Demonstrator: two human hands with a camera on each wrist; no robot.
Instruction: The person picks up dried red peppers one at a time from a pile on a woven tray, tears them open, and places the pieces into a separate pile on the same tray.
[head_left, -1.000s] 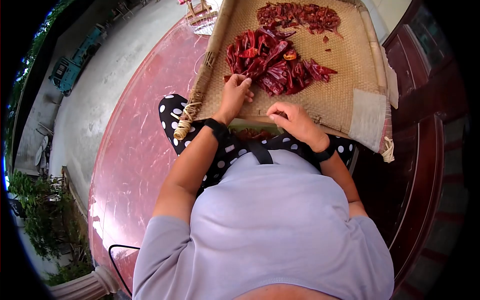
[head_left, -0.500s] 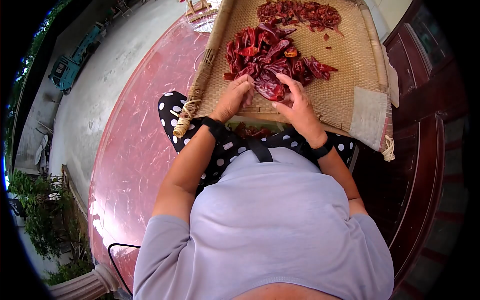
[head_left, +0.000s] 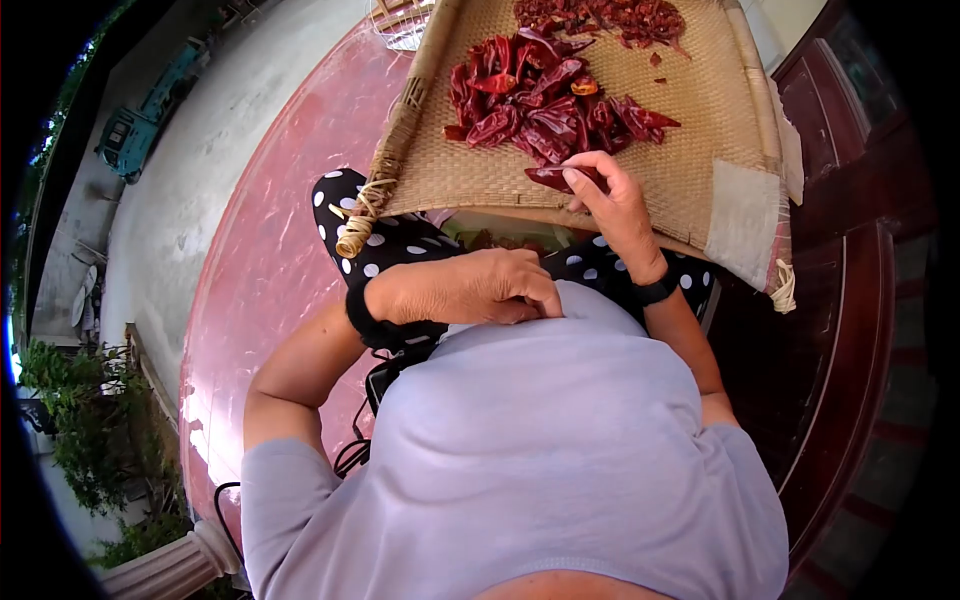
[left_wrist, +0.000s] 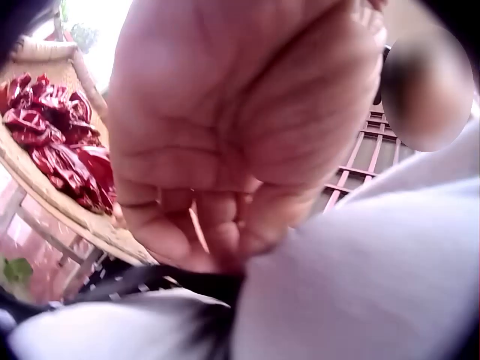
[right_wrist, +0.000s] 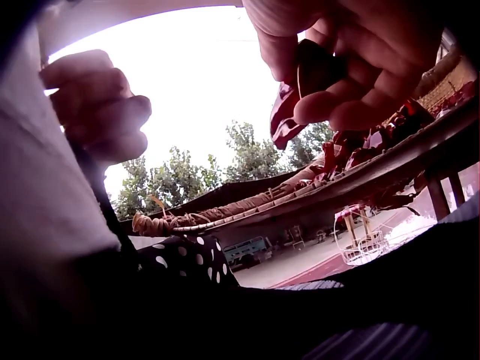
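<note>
My right hand (head_left: pixel 618 205) pinches a dried red chili pepper (head_left: pixel 550 178) between thumb and fingers, above the near edge of a woven bamboo tray (head_left: pixel 690 120). The right wrist view has this pepper (right_wrist: pixel 283 116) jutting from between the fingers. Beyond it on the tray lies a pile of whole dried chilies (head_left: pixel 530 95). My left hand (head_left: pixel 480 287) is away from the tray, in front of the belly, its curled fingers gripping the front of the grey shirt (head_left: pixel 560 420). The left wrist view shows its palm (left_wrist: pixel 232 112) and bent fingers at the cloth.
Smaller cut chili pieces (head_left: pixel 610 18) lie at the tray's far end. Below its near edge, a container (head_left: pixel 500 236) with chilies sits partly hidden between the polka-dot trouser legs (head_left: pixel 340 200). A red table (head_left: pixel 270 250) stands at left, a dark wooden door (head_left: pixel 850 280) at right.
Both hands were at the chili pile. My left hand has drawn back to the shirt front, and my right hand has picked up a chili, now held over the tray's near side.
</note>
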